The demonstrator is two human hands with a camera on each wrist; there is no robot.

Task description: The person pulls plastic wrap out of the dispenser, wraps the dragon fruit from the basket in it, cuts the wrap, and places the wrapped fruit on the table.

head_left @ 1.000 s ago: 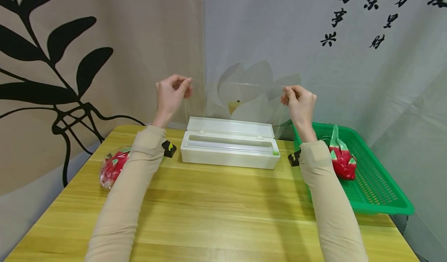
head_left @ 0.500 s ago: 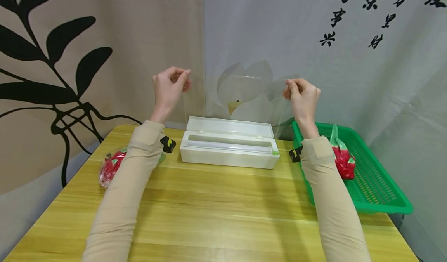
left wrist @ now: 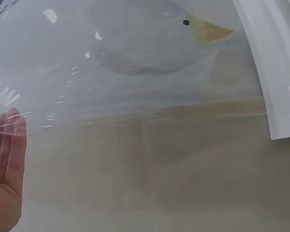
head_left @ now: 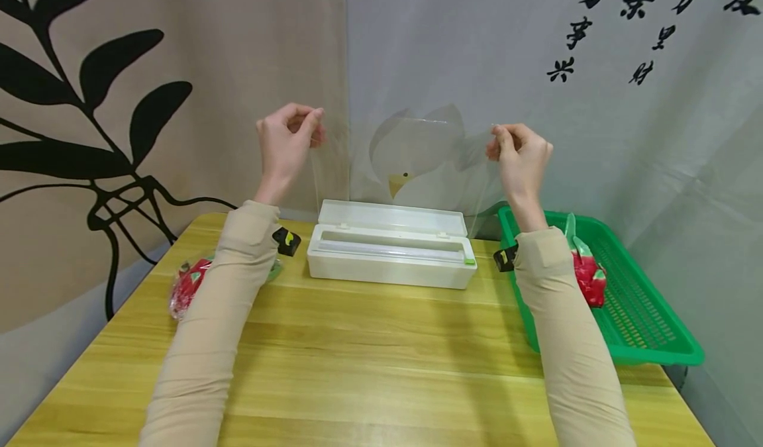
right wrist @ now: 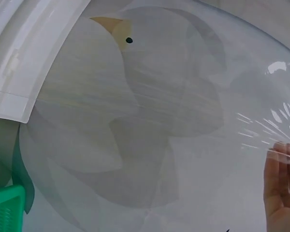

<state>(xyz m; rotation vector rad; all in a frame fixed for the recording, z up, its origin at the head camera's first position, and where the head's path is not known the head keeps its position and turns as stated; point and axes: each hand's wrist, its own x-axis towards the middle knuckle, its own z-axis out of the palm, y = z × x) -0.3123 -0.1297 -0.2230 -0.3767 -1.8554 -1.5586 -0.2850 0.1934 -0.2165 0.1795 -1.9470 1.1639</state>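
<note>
Between both raised hands stretches a sheet of clear cling film [left wrist: 87,106], rising from the white dispenser box [head_left: 390,271] in the middle of the table. My left hand [head_left: 288,139] pinches one upper corner of the film between thumb and fingers. The other upper corner is pinched by my right hand [head_left: 521,159]. In both wrist views the film shows glints and fine creases near the fingers. The box lid [head_left: 393,217] is tipped back, and a film roll [head_left: 390,251] lies inside.
A red dragon fruit in film [head_left: 189,287] lies left on the wooden table [head_left: 369,361], partly behind the left sleeve. At right a green basket [head_left: 650,301] holds another red dragon fruit [head_left: 590,278], partly behind the right forearm. A printed curtain [head_left: 465,49] hangs behind.
Both hands have risen and moved slightly apart, drawing the film higher above the box. The box, basket and both fruits have stayed in place.
</note>
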